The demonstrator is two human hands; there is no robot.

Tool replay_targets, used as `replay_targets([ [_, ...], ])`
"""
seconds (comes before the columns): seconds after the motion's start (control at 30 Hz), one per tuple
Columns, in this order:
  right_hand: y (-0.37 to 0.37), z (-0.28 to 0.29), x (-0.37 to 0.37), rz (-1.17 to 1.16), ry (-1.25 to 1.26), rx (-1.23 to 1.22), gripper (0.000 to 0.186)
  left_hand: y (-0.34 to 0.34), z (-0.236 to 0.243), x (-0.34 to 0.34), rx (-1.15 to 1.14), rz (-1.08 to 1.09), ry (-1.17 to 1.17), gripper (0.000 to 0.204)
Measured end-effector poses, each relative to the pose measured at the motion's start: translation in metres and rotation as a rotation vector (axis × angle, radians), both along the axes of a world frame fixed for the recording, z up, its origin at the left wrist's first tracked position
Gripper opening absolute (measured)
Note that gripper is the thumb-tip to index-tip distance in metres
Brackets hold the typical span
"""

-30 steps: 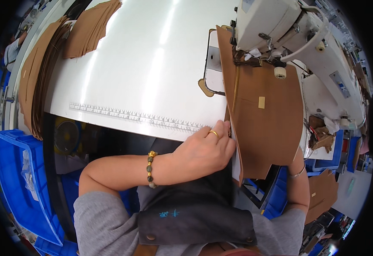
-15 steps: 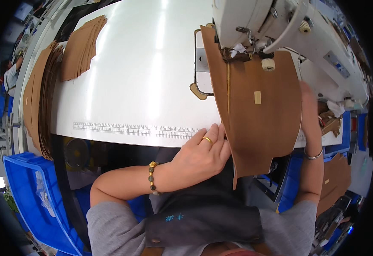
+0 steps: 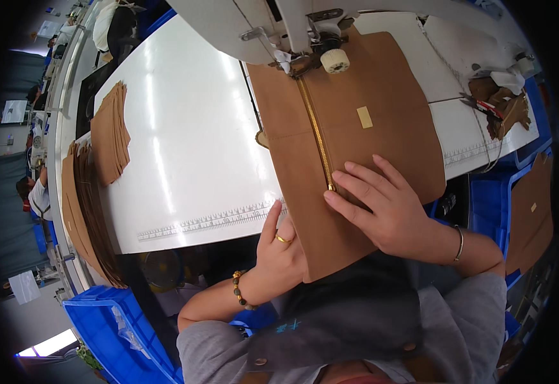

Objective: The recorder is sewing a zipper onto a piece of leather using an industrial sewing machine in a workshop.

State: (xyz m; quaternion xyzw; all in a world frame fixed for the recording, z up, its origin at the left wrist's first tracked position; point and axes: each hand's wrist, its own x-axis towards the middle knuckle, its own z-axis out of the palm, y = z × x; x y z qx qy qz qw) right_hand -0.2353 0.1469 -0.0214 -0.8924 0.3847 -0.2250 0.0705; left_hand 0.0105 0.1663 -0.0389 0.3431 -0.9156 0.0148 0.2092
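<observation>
A brown leather-like panel with a gold-toothed zipper down its length lies under the sewing machine's presser foot area. Its near end hangs over the table's front edge toward my apron. My right hand rests palm down on the panel, fingers spread, fingertips beside the zipper's near end and pull. At the panel's left near edge, my left hand grips that edge; one finger points up along the tabletop and others are partly hidden beneath the panel. A small pale yellow tab sits on the panel.
White sewing machine overhead. Stacked brown pieces and a thicker brown pile lie left on the white table. Red-handled snippers lie among scraps at right. A blue bin stands lower left; another brown panel at right.
My right hand has come from the panel's right edge onto its top by the zipper. The panel now lies flatter, its left edge no longer raised. The head view has shifted.
</observation>
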Motion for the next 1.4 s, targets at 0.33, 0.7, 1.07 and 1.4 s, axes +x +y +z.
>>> replay_targets([
  [0.33, 0.006, 0.002, 0.001, 0.032, 0.075, -0.090, 0.045, -0.034, 0.027, 0.034, 0.189, 0.209, 0.227, 0.036],
  [0.7, -0.017, 0.011, -0.008, 0.129, -0.018, 0.024, 0.045, -0.083, 0.034, -0.003, 0.321, 0.077, -0.047, 0.086],
  [1.07, -0.074, 0.008, -0.007, 0.045, 0.103, -0.047, 0.079, -0.085, 0.033, -0.006, 0.422, 0.074, 0.116, 0.089],
  [1.4, -0.079, 0.013, -0.011, 0.087, 0.154, -0.050, 0.082, -0.086, 0.045, -0.013, 0.277, 0.081, -0.129, 0.088],
])
